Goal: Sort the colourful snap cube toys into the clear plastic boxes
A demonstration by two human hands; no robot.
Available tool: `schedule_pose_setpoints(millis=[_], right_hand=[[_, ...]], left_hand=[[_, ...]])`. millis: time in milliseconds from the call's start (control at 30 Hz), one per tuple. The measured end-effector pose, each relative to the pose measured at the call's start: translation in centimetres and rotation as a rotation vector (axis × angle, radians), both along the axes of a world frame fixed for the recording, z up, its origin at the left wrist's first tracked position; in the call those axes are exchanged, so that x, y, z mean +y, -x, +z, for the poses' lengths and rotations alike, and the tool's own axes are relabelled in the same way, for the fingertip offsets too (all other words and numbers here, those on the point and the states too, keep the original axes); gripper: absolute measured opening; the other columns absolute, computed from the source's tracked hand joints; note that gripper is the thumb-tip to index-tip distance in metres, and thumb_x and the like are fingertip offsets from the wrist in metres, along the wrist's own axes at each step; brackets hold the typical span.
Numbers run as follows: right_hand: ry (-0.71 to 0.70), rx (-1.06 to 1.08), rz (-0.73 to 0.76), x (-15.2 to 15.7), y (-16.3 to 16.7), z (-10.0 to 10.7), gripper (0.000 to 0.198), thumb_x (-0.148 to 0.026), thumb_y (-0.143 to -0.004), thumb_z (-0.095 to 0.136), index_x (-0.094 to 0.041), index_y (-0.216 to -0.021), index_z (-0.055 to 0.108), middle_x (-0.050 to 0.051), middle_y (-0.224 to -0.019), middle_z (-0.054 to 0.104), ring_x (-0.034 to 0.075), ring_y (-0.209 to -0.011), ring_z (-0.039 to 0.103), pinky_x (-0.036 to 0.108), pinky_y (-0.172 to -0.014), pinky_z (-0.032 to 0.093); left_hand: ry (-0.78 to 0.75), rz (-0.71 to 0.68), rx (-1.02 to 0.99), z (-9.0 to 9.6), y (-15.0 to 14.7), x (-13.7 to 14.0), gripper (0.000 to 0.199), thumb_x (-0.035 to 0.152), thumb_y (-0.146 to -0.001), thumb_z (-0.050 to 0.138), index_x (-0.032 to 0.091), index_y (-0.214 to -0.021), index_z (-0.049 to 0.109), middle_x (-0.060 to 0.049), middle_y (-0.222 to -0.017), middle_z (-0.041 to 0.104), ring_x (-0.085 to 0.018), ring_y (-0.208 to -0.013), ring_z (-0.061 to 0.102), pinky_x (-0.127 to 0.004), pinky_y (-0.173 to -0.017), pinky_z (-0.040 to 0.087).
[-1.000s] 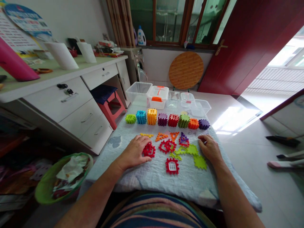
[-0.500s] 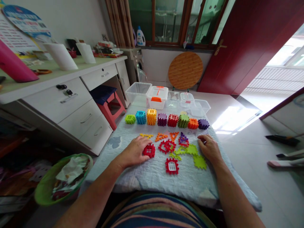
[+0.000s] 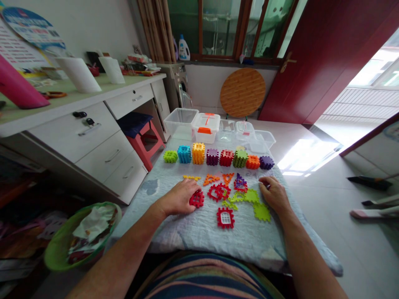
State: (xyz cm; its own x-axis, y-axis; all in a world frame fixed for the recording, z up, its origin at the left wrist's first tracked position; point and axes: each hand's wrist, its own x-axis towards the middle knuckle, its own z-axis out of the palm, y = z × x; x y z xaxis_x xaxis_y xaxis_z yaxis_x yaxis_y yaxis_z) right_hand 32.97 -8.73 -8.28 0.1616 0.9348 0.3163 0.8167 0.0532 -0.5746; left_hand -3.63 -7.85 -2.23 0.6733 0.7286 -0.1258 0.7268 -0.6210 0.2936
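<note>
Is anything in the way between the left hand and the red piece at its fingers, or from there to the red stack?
Nothing visible separates the left hand from the red piece; the hand meets its edge. On the straight line to the red stack, an orange triangle lies flat on the cloth.

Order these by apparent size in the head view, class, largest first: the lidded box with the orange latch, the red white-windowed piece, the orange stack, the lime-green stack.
1. Lidded box
2. Red white-windowed piece
3. Orange stack and lime-green stack: too alike to rank
</note>
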Motion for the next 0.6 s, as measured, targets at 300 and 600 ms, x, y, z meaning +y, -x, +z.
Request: schedule_pose_setpoints(millis=[300, 600], right_hand=[[0.011, -0.004, 0.0, 0.0, 0.0, 0.2, 0.03, -0.037, -0.078, 0.047, -0.017, -0.087, 0.067, 0.007, -0.085, 0.064, 0.02, -0.072, 0.06, 0.035, -0.073, 0.049], [-0.01, 0.023, -0.019, 0.0, -0.2, 0.0, 0.026, -0.036, -0.077, 0.048, -0.019, -0.086, 0.066, 0.006, -0.085, 0.065, 0.02, -0.073, 0.061, 0.037, -0.073, 0.05]], left_hand=[[0.009, -0.042, 0.051, 0.6, 0.4, 0.6, 0.041, 0.026, -0.066, 0.067, 0.017, -0.105, 0.065, -0.009, -0.107, 0.062, -0.028, -0.105, 0.053, -0.038, -0.097, 0.042], [-0.005, -0.062, 0.087, 0.6, 0.1, 1.0, 0.03, 0.022, -0.067, 0.065, 0.018, -0.097, 0.066, -0.008, -0.102, 0.063, -0.027, -0.1, 0.055, -0.037, -0.094, 0.043]])
